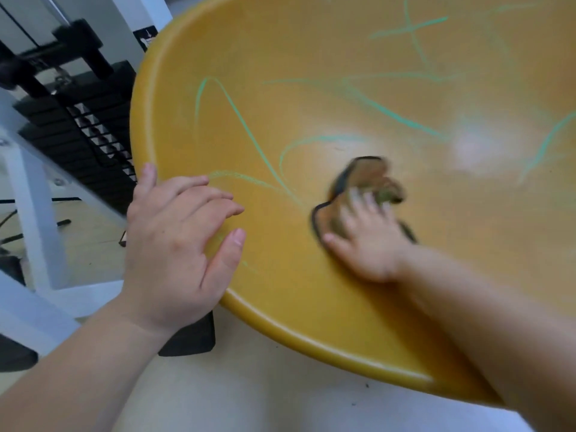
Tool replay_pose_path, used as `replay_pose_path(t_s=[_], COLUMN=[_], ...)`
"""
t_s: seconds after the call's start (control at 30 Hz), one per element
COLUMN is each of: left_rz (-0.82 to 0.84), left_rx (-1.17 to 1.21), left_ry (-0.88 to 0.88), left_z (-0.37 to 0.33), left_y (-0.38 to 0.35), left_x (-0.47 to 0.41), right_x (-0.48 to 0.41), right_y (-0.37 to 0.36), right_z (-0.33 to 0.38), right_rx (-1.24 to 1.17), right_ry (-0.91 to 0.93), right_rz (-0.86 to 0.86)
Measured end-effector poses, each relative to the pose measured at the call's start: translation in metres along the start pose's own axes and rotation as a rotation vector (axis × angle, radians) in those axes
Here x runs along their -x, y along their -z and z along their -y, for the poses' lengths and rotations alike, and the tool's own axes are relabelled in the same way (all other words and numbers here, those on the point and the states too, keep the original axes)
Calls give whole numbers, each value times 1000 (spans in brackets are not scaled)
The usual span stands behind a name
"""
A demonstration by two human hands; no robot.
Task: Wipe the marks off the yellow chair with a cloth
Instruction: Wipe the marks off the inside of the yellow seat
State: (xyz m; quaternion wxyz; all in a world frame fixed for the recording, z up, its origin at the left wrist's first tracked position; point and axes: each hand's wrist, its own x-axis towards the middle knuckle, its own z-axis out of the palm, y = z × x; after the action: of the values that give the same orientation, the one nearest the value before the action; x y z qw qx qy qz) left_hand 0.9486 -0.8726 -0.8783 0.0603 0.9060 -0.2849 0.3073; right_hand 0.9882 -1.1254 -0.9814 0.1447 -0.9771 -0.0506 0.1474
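Weight stack (90,126): black plates in a white frame at far left, behind the chair's edge, clear of both hands.
Left hand (177,244): laid flat over the chair's left rim, fingers (199,194) spread and loosely curled onto the seat, gripping nothing; it looks to be steadying the shell.
Chair (311,104): the yellow seat fills most of the view, tilted toward the camera. The moulded shell looks stiff, smooth and glossy, so likely slippery; the rim is the sound place to hold.
Marks (249,132): green scribbles run across the seat from left of centre to the far right; most are not yet wiped.
Cloth (367,179): brownish, dark-edged, soft and bunched, flat on the seat near its middle.
Right hand (367,244): blurred; palm pressing the cloth down, fingers (364,204) extended over it, not pinching.
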Motion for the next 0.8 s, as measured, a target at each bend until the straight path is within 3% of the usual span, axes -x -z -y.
replay_pose_path(t_s=[0.1,0.2,0.27,0.37,0.47,0.57,0.7,0.8], left_rz=[-40,-42,-29,9,26,12,-53,-115], left_rx=[23,24,1,-7,40,111,155,192], left_ry=[-16,-15,-2,8,-11,-34,-37,-17], left_z=[1,0,-1,-1,1,4,4,3], left_y=[-2,-1,-1,1,3,2,-2,-5], left_x=[0,-4,-5,-3,1,6,6,3], right_x=[47,52,26,-12,-20,-11,40,50], right_y=[3,4,2,14,21,7,2,3], right_z=[70,56,8,-70,-92,-39,66,71], right_rx=[-207,-177,-5,140,123,43,-175,-227], right_ry=[393,500,302,-182,-373,-199,300,497], right_rz=[88,138,102,-16,-53,7,82,122])
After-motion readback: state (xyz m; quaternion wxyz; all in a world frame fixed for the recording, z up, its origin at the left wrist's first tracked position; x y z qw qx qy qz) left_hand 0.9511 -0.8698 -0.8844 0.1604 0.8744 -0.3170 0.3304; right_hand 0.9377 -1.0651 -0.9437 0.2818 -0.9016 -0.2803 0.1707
